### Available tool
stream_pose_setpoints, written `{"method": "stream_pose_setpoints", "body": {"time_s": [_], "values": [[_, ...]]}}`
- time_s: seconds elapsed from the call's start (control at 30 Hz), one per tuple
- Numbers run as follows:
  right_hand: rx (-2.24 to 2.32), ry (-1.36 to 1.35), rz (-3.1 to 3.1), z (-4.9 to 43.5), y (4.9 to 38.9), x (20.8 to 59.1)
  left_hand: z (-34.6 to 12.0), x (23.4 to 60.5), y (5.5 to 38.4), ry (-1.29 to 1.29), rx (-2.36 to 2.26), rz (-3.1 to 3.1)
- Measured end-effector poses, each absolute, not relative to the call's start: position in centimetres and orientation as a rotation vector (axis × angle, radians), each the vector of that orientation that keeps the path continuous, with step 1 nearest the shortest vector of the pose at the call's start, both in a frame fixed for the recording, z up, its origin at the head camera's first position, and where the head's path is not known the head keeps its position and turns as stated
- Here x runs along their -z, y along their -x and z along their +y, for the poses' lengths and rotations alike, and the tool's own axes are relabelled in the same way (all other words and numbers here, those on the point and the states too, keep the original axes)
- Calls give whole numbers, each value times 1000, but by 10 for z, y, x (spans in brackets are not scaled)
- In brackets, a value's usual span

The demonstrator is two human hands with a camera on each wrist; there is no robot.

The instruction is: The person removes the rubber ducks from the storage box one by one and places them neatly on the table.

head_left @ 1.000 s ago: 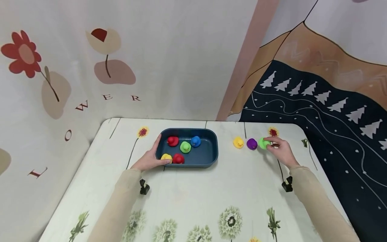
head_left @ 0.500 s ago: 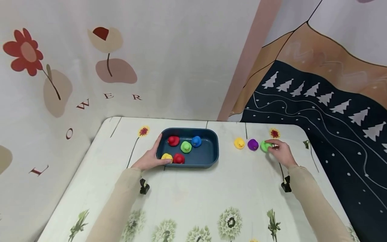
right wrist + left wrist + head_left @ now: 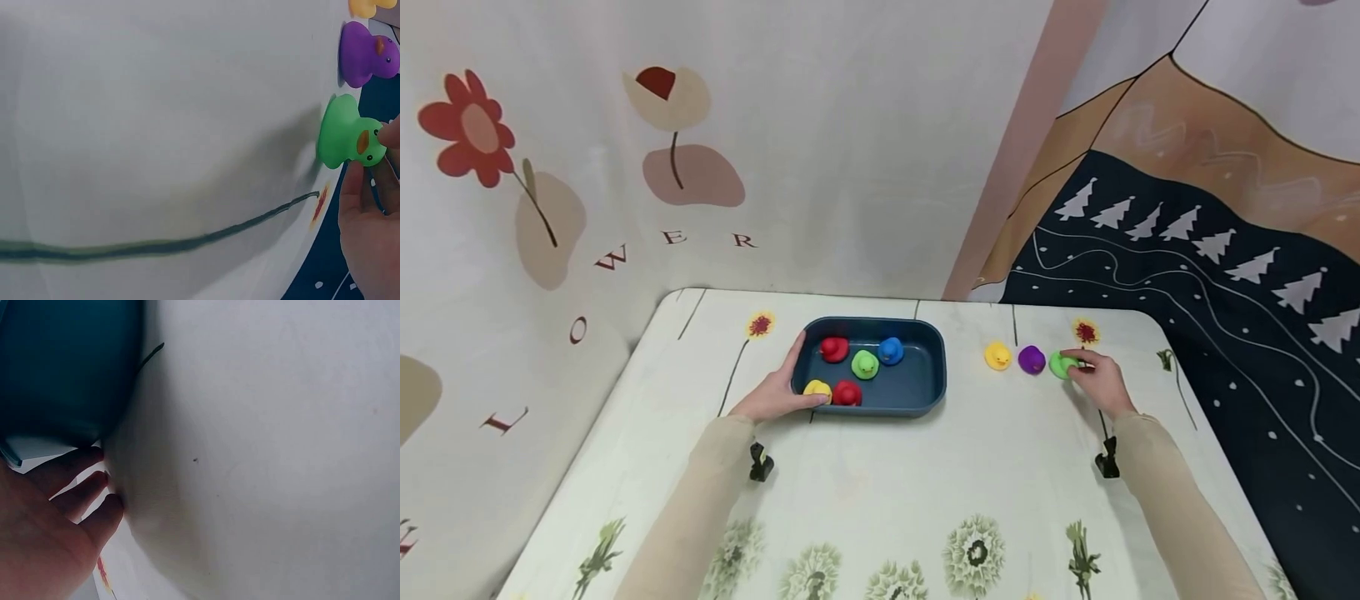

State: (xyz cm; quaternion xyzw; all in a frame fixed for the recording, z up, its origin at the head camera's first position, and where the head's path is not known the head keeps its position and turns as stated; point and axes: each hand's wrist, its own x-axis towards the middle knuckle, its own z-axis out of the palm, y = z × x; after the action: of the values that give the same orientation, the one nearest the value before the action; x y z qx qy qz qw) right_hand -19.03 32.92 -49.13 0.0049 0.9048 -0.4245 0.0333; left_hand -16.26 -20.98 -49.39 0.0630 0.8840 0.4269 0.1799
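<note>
My left hand [image 3: 778,393] grips the left end of a dark blue rectangular tray [image 3: 917,392], thumb over its front rim and fingers along the side wall. Inside lie two red rubber ducks, a yellow one [image 3: 817,389], a green one [image 3: 865,364] and a blue one [image 3: 891,351]. With thumb and fingers, my right hand [image 3: 1102,383] pinches another green rubber duck [image 3: 339,132] by the head, its base right at the tabletop. Beside it in a row stand a purple duck [image 3: 1032,360] and a yellow duck [image 3: 997,356].
The table wears a white cloth [image 3: 850,483] printed with flowers. Behind it hangs a pale curtain [image 3: 835,167], with a dark printed cloth [image 3: 1187,308] at the right. A small black clip-like object [image 3: 761,462] shows by the left wrist, and another [image 3: 1107,457] by the right.
In the head view the right hand's green duck has come slightly lower beside the purple duck. The left hand stays on the tray. The head view has shifted a little.
</note>
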Motion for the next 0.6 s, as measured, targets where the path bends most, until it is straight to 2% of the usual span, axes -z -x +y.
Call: {"method": "stream_pose_setpoints", "body": {"time_s": [0.6], "values": [[1494,-16,2794,331,182,474,-210,496,163,-184,-1236,2489]]}}
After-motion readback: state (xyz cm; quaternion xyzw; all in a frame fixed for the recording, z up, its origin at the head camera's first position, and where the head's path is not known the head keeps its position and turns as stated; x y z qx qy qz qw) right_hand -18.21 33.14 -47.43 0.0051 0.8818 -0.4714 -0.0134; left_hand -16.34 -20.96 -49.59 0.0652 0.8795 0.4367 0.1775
